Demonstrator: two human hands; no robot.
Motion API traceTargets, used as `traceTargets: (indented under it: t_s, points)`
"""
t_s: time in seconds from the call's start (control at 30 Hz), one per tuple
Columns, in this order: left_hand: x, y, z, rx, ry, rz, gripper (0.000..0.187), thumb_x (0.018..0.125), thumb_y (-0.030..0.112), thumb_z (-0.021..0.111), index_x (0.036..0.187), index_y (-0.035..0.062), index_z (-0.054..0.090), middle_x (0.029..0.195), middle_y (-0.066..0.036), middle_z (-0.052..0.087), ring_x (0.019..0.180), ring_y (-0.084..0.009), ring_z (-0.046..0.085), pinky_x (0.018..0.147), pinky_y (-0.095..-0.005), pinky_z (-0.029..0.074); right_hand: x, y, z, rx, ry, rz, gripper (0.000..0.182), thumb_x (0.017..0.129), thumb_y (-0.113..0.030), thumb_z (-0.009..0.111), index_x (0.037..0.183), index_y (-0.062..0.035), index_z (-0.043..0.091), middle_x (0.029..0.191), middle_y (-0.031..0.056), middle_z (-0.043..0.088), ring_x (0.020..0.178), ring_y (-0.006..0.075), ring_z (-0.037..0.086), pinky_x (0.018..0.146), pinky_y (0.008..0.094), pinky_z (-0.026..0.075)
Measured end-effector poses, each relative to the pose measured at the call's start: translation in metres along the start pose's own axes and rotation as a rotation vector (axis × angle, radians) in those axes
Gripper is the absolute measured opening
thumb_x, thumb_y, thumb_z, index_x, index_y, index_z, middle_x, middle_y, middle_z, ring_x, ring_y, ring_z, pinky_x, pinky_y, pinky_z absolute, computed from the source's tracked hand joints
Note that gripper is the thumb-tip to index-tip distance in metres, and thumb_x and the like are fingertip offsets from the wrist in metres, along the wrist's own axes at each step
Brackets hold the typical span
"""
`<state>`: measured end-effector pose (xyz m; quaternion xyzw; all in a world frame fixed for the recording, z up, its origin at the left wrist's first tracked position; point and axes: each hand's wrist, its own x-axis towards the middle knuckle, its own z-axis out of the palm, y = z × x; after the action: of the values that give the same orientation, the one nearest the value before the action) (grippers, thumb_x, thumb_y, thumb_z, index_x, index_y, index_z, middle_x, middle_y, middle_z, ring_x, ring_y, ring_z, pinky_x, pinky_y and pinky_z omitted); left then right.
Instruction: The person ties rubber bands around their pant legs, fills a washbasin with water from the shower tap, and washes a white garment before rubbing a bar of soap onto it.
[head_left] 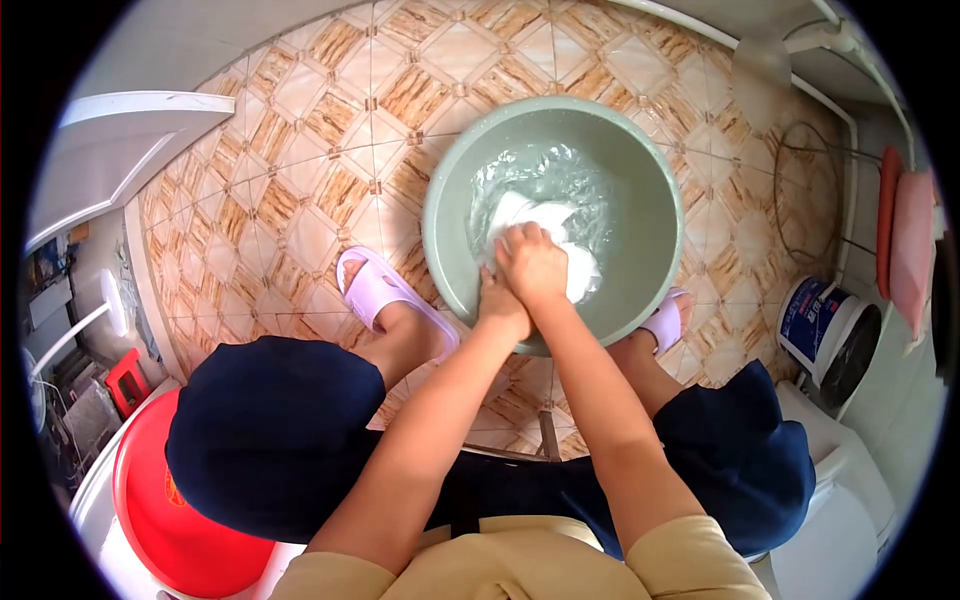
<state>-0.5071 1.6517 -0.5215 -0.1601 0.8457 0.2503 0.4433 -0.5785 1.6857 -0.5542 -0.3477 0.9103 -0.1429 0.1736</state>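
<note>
A round pale-green basin stands on the floor between my feet, with rippling clear water in it. A wet white cloth lies bunched in the water towards the near side. My right hand is closed over the cloth, its fingers curled into the fabric. Beside and slightly under it, my left hand grips the cloth's near-left edge, its fingers partly hidden by the right hand. The two hands touch each other.
Lilac slippers flank the basin on the tiled floor. A red basin sits at lower left, below a cluttered shelf. At right are a blue-and-white bucket, a pink basin and wall pipes.
</note>
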Motion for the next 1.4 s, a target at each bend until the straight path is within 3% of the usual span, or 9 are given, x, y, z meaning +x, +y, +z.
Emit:
traceTargets:
  t_s: [0.23, 0.4, 0.6, 0.73, 0.8, 0.97, 1.2, 1.33, 1.4]
  points:
    - [0.000, 0.011, 0.008, 0.107, 0.061, -0.048, 0.082, 0.079, 0.066, 0.047, 0.142, 0.0183, 0.026, 0.151, -0.012, -0.002, 0.138, -0.0384, -0.002, 0.106, -0.0574, 0.013, 0.074, 0.015, -0.032, 0.235, -0.136, 0.392, 0.026, 0.084, -0.032, 0.051, 0.104, -0.0191, 0.061, 0.104, 0.0125, 0.062, 0.092, 0.0291, 0.061, 0.076, 0.0446, 0.048]
    - [-0.001, 0.009, 0.008, 0.030, 0.051, 0.004, 0.085, 0.080, 0.062, 0.048, 0.144, 0.0130, 0.019, 0.150, -0.016, -0.001, 0.137, -0.0406, 0.000, 0.107, -0.0546, 0.013, 0.010, 0.038, -0.036, 0.079, 0.115, -0.048, 0.039, 0.077, -0.011, 0.055, 0.113, -0.0239, 0.058, 0.129, 0.0076, 0.044, 0.112, 0.0319, 0.048, 0.080, 0.0469, 0.046]
    - [0.024, 0.008, 0.026, -0.070, 0.065, -0.036, 0.088, 0.082, 0.053, 0.053, 0.145, 0.0083, 0.011, 0.150, -0.019, -0.002, 0.136, -0.0432, 0.000, 0.108, -0.0531, 0.016, 0.021, 0.015, -0.011, -0.363, -0.093, -0.161, 0.026, 0.081, -0.029, 0.056, 0.106, -0.0196, 0.058, 0.120, 0.0075, 0.049, 0.111, 0.0294, 0.048, 0.084, 0.0492, 0.042]
    - [0.004, 0.011, -0.004, 0.047, 0.097, -0.005, 0.094, 0.076, 0.056, 0.059, 0.144, 0.0076, 0.016, 0.149, -0.021, -0.006, 0.136, -0.0435, -0.002, 0.107, -0.0533, 0.018, 0.065, 0.036, -0.024, -0.034, -0.136, -0.102, 0.027, 0.086, -0.033, 0.052, 0.108, -0.0175, 0.054, 0.101, 0.0121, 0.061, 0.095, 0.0330, 0.058, 0.080, 0.0449, 0.045]
    - [0.007, 0.013, -0.003, 0.001, 0.048, -0.041, 0.095, 0.074, 0.058, 0.060, 0.143, 0.0079, 0.019, 0.149, -0.022, -0.007, 0.136, -0.0437, -0.003, 0.107, -0.0541, 0.018, 0.071, 0.049, -0.034, 0.463, -0.114, 0.303, 0.030, 0.086, -0.030, 0.049, 0.112, -0.0161, 0.054, 0.097, 0.0158, 0.063, 0.094, 0.0344, 0.059, 0.082, 0.0454, 0.044]
    - [0.002, 0.015, -0.004, 0.042, 0.083, -0.017, 0.093, 0.077, 0.058, 0.057, 0.144, 0.0099, 0.014, 0.149, -0.021, -0.008, 0.136, -0.0435, -0.004, 0.107, -0.0541, 0.018, 0.006, 0.031, -0.054, 0.357, -0.109, 0.400, 0.033, 0.083, -0.033, 0.052, 0.113, -0.0194, 0.059, 0.093, 0.0141, 0.064, 0.091, 0.0336, 0.060, 0.082, 0.0455, 0.044]
    - [0.014, 0.015, -0.013, 0.107, -0.081, -0.027, 0.094, 0.077, 0.055, 0.056, 0.145, 0.0107, 0.008, 0.149, -0.022, -0.001, 0.135, -0.0470, -0.006, 0.106, -0.0559, 0.018, 0.052, 0.022, -0.016, -0.231, -0.048, -0.016, 0.035, 0.086, -0.036, 0.050, 0.085, -0.0059, 0.069, 0.090, 0.0106, 0.062, 0.089, 0.0278, 0.060, 0.081, 0.0387, 0.045]
    - [0.009, 0.013, -0.012, 0.004, 0.065, -0.003, 0.088, 0.077, 0.053, 0.058, 0.144, 0.0123, 0.018, 0.151, -0.015, -0.002, 0.135, -0.0453, -0.004, 0.105, -0.0581, 0.019, 0.075, 0.036, -0.033, 0.103, -0.304, 0.327, 0.046, 0.091, -0.041, 0.042, 0.087, -0.0011, 0.066, 0.106, 0.0195, 0.061, 0.098, 0.0328, 0.059, 0.082, 0.0393, 0.045]
    - [0.015, 0.004, -0.005, -0.292, 0.169, 0.005, 0.072, 0.077, 0.045, 0.061, 0.136, 0.0137, 0.036, 0.150, -0.016, 0.006, 0.137, -0.0397, 0.005, 0.105, -0.0566, 0.022, 0.060, 0.058, -0.026, 0.641, 0.082, 0.330, 0.043, 0.091, -0.040, 0.043, 0.098, -0.0026, 0.062, 0.104, 0.0196, 0.061, 0.099, 0.0340, 0.057, 0.082, 0.0408, 0.044]
